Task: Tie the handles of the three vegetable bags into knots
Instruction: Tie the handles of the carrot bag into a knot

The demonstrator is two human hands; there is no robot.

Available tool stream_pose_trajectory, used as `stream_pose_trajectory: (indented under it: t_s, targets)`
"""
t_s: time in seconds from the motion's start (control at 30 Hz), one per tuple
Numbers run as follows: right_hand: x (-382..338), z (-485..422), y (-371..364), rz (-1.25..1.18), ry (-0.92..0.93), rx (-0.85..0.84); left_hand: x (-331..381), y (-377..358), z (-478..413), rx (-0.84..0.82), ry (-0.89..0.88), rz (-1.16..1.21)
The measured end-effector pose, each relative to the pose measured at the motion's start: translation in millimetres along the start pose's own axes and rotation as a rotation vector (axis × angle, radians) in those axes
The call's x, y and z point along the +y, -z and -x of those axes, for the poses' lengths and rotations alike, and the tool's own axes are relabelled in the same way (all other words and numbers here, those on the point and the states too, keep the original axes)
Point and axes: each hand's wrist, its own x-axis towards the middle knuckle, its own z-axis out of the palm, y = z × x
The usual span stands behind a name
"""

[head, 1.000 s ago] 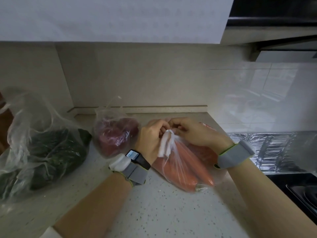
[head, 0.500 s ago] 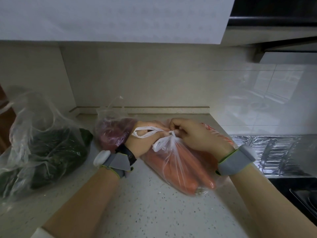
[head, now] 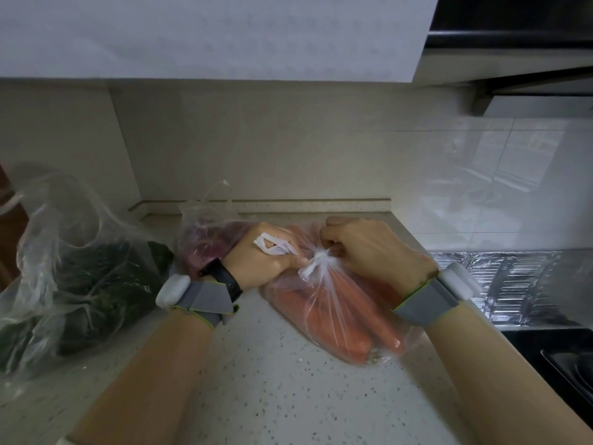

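Far left of the carrot bag [head: 337, 316], a bag of dark greens [head: 80, 284] sprawls to the frame's left edge. A bag of purple vegetables [head: 205, 242] sits nearer, just left of the carrot bag and behind the left wrist. The speckled countertop [head: 256, 380] lies open in front of the carrot bag, between the forearms. Behind it a low ledge [head: 288, 205] closes the counter off. To its right the counter ends at a foil-lined strip [head: 513, 284] and a black hob [head: 561, 358].

Compared with half a second ago, the white handle loop [head: 272, 247] is drawn shorter and sits tighter over the left knuckles, and the knot [head: 316, 261] at the carrot bag's neck looks more cinched. Both wrists hold nearly the same places.

The left hand [head: 263, 261] sits at the carrot bag's left side, fingers curled round the handle loop, thumb tip against the knot. The right hand [head: 369, 252] lies over the bag's far end, knuckles up, its curled fingers pinching the plastic at the knot.
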Motion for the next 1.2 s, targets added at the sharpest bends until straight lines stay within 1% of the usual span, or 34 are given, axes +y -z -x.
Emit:
stream_pose_trajectory:
  t_s: [0.07,0.1,0.17,0.27,0.3,0.4,0.47,0.57,0.63,0.73,0.8,0.9,0.97,1.1,1.2]
  targets:
    - [-2,-1,0,0.009,-0.011,-0.007,-4,2,0,-0.034,0.031,-0.012]
    - [-1,-1,-1,0.001,-0.028,-0.009,-5,3,1,-0.025,0.049,-0.001]
    - [2,1,-3,-0.092,-0.066,-0.003,-2,3,2,0.050,0.076,0.079]
    - [4,5,-4,-0.323,-0.114,-0.008,6,-4,0,0.206,0.091,0.259]
    - [4,5,-3,-0.354,-0.121,-0.013,10,-9,-1,0.207,0.113,0.317]
    - [1,4,-6,-0.392,-0.127,-0.008,16,-22,-1,0.129,0.196,0.517]
    - [-2,2,-9,-0.441,-0.118,0.036,18,-23,-1,0.115,0.229,0.587]
    - [-8,1,-11,-0.547,-0.099,0.132,20,-23,-2,0.110,0.258,0.570]
    - [-12,1,-11,-0.597,-0.126,0.175,20,-24,-2,0.116,0.293,0.516]
    - [-13,0,-12,-0.603,-0.176,0.236,18,-24,-4,0.116,0.347,0.509]
    - [-14,-1,-13,-0.620,-0.197,0.251,18,-24,-4,0.105,0.365,0.512]
    - [-13,-2,-13,-0.694,-0.237,0.205,20,-25,-4,0.104,0.362,0.535]
    - [-9,-1,-14,-0.676,-0.261,0.189,21,-25,-4,0.105,0.356,0.537]
    - [-6,-2,-15,-0.591,-0.316,0.256,22,-22,-5,0.089,0.375,0.523]
    - [-8,-3,-17,-0.488,-0.290,0.258,26,-20,-4,0.053,0.437,0.510]
